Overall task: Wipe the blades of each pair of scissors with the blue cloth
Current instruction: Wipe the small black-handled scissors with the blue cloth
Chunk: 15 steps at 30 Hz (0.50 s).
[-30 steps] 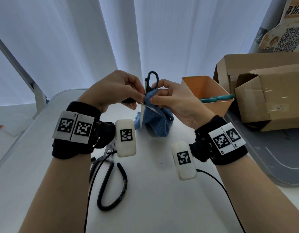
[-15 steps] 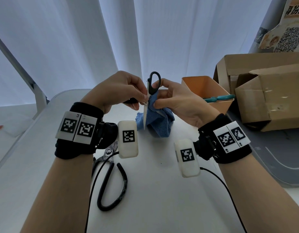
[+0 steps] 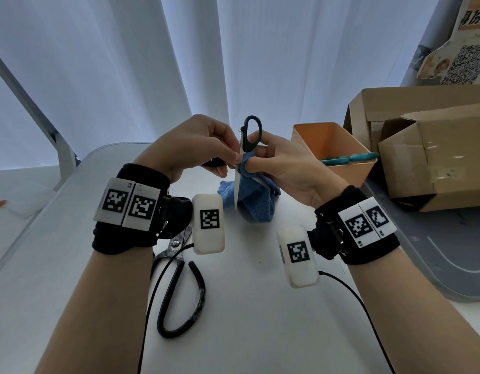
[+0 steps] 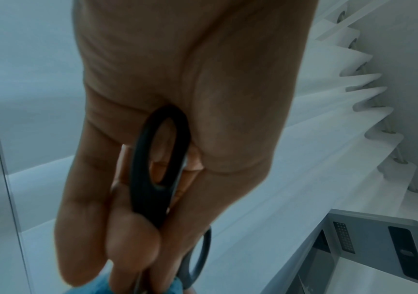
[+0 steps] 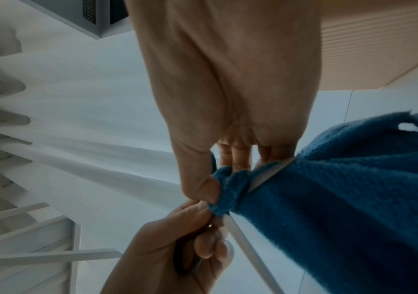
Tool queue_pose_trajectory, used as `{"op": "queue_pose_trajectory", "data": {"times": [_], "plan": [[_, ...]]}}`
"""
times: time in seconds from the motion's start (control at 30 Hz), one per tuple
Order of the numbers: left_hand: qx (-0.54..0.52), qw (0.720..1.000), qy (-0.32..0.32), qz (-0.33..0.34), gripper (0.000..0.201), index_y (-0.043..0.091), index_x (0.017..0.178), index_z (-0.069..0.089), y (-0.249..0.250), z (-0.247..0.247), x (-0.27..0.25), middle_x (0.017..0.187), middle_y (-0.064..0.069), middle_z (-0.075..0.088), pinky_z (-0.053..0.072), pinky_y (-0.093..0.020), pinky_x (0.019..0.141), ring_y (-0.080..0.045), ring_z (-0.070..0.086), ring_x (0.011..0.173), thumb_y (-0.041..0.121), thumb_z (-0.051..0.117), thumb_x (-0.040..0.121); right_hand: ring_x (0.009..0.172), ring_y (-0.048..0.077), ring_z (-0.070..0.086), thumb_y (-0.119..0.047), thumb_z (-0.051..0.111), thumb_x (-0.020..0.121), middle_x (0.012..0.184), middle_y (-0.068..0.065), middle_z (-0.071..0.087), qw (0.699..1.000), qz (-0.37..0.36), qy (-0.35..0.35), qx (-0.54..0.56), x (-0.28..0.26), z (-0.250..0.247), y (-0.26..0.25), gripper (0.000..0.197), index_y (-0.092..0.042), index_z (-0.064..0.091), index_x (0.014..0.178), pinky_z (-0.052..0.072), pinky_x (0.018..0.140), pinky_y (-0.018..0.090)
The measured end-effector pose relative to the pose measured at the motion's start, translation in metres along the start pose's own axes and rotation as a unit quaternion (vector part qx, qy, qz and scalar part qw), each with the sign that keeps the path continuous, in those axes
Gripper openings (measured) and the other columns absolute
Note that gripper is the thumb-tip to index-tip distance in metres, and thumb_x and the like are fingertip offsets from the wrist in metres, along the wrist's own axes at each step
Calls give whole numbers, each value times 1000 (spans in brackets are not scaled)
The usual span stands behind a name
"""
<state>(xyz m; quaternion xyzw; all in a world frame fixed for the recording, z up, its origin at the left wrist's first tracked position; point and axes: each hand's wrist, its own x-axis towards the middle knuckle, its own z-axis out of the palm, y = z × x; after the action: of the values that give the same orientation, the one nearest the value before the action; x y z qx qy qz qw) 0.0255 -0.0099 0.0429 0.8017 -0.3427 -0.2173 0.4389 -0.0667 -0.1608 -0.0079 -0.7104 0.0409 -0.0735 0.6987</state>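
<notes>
Nubby blue cloth (image 3: 256,203) wraps smooth metal scissor blades (image 3: 237,188).

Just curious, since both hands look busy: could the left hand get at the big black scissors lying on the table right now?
Probably not at once. The left hand grips the small scissors, so it would first have to let go. Otherwise the way looks free: the big black scissors lie uncovered on the table just below that wrist.

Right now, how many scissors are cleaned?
None plainly done. In hand: the left hand holds the open black scissors; the right hand pinches the blue cloth round one blade. Probably left: the big scissors on the table; teal scissors on the orange bin.
</notes>
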Motion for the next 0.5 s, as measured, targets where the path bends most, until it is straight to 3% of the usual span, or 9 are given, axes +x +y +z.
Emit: {"op": "queue_pose_trajectory", "data": {"times": [0.07,0.17,0.27,0.33,0.43,0.5], "plan": [[-3,1000,-4,2,6,5,84,69,0,0,0,66,-5,70,59,-28,67,-17,63,59,-1,72,83,94,27,60,0,65,82,97,17,63,1000,-4,-7,10,1,0,1,32,-8,52,110,43,108,51],[-7,1000,-13,6,7,4,84,69,2,2,-1,68,-7,70,59,-28,67,-18,63,59,-2,70,83,87,19,61,-6,67,79,83,4,67,999,-4,-20,26,2,1,1,36,-9,50,111,48,95,37],[-10,1000,-16,7,7,5,84,69,2,2,-1,69,-8,71,59,-27,66,-18,63,60,-2,70,83,84,17,61,2,63,88,79,1,68,999,-3,-24,21,1,-1,2,30,-8,50,113,48,90,32],[-9,1000,-15,6,6,4,85,69,2,1,-1,69,-7,71,59,-27,67,-18,63,60,-1,71,83,83,18,60,10,57,90,80,3,65,1000,-5,-20,7,0,-3,1,28,-8,50,111,48,91,34],[-9,1000,-6,3,6,1,88,69,1,-3,-2,71,-8,71,59,-28,68,-18,63,60,-1,72,83,90,27,55,14,54,84,95,16,59,1000,-6,-19,5,1,-4,1,35,-7,51,112,46,91,37],[-10,1000,-3,3,8,0,90,69,0,-4,-2,71,-8,71,59,-28,67,-19,63,60,-1,72,83,92,27,56,15,54,85,98,16,60,1000,-2,-21,9,1,-5,2,37,-6,52,115,46,92,38]]}}
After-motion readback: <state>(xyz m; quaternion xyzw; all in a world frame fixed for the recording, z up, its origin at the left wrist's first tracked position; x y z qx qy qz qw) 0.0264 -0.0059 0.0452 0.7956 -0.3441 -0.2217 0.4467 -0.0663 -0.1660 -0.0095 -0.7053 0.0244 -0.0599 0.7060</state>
